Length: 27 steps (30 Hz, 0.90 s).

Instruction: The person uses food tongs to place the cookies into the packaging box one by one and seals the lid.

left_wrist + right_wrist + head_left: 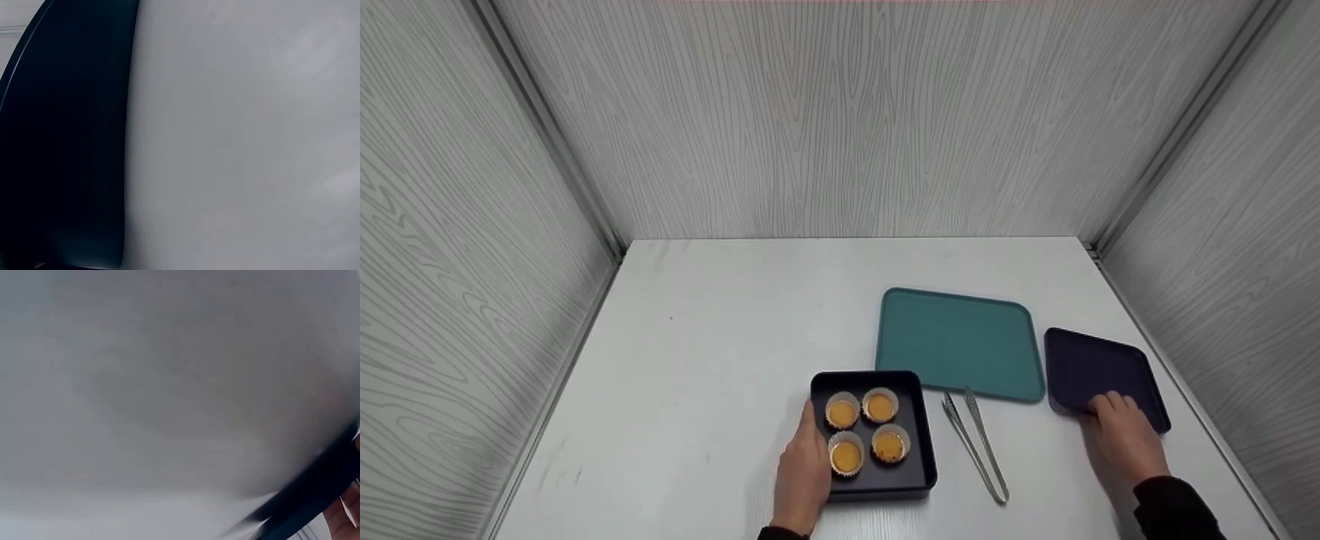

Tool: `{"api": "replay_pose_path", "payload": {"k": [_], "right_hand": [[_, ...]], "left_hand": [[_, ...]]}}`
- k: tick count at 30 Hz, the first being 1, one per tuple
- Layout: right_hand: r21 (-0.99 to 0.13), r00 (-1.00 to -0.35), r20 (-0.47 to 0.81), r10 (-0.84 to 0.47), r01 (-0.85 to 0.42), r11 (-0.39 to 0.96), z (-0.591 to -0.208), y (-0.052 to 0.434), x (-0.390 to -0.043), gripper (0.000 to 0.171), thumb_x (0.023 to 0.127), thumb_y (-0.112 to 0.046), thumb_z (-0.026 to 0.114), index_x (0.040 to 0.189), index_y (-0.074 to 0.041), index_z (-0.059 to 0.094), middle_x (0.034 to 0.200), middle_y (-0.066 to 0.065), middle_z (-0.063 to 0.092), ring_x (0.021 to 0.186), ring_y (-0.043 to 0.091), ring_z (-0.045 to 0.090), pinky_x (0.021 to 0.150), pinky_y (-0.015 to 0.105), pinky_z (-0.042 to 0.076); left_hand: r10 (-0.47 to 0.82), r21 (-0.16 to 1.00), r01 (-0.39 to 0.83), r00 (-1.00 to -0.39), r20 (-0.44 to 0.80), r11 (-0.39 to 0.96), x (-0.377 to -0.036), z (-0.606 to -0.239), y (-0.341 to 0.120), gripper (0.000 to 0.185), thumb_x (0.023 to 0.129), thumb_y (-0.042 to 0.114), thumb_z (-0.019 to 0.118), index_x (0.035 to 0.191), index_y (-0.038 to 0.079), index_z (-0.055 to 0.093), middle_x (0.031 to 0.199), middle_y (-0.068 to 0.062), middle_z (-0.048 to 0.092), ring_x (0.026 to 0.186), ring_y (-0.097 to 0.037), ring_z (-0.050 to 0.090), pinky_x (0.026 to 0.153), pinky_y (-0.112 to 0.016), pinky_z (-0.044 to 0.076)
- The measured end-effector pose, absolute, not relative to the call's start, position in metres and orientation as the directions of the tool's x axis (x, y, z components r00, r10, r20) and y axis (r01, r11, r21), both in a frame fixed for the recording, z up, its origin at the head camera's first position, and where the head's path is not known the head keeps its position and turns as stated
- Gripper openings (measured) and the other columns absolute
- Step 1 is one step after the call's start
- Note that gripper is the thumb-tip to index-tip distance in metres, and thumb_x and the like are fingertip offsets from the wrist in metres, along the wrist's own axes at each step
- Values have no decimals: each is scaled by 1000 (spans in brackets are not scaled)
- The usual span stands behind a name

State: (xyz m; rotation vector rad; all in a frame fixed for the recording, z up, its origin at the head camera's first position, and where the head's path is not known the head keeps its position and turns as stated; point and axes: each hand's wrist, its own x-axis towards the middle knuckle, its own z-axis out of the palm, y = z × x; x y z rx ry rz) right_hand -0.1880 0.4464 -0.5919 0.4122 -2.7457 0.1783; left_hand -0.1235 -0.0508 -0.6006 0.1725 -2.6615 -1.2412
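Observation:
A dark square baking pan (877, 493) with tall sides stands on the table, holding several small egg tarts (891, 444) in pale paper cups. My left hand (802, 469) lies against the pan's left side, its visible finger straight along the wall; the thumb cannot be made out. At the far right, my right hand (1129, 439) pinches the near edge of a shallow dark tray (1099, 367). In the right wrist view, fingertips (343, 517) show at the edge of this dark tray (315, 495). The dark pan wall fills the left of the left wrist view.
A teal rectangular tray (960, 341) lies behind and right of the pan, its near left corner hidden by the pan. Metal tongs (979, 454) lie spread between the pan and my right hand. Grey wood-grain panels (847, 120) wall the white table (712, 337) at the back and sides.

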Motion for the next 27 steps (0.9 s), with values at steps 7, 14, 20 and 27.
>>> {"api": "replay_pose_path", "payload": {"k": [7, 14, 20, 27], "right_hand": [[-50, -766, 593, -248, -342, 938, -580, 441, -196, 25, 79, 23, 65, 97, 7, 58, 93, 24, 54, 83, 45, 50, 69, 55, 42], [-67, -650, 734, -196, -357, 932, -560, 438, -204, 30, 78, 31, 54, 103, 14, 56, 95, 31, 57, 84, 51, 48, 75, 58, 40], [-103, -559, 820, -125, -358, 928, -544, 431, -207, 27, 82, 29, 56, 105, 15, 57, 93, 32, 58, 83, 50, 47, 73, 58, 36], [-37, -433, 886, -165, -422, 906, -522, 408, -208, 18, 87, 22, 61, 102, 13, 57, 89, 29, 57, 81, 48, 46, 74, 55, 34]], "left_hand": [[-192, 765, -34, -974, 118, 643, -124, -600, -51, 51, 108, 10, 43, 157, -1, 36, 85, -16, 62, 48, -10, 40, 51, -31, 40], [-180, 743, -22, -975, 134, 669, -122, -599, -50, 50, 108, 10, 42, 156, -3, 36, 134, -22, 63, 55, -11, 48, 58, -34, 47], [-177, 746, -18, -975, 135, 666, -123, -599, -51, 51, 107, 11, 43, 156, -3, 36, 126, -24, 66, 49, -10, 41, 52, -31, 40], [-184, 751, -10, -972, 149, 660, -123, -602, -51, 50, 108, 11, 44, 155, -3, 38, 111, -24, 68, 50, -9, 43, 55, -31, 45]]}}
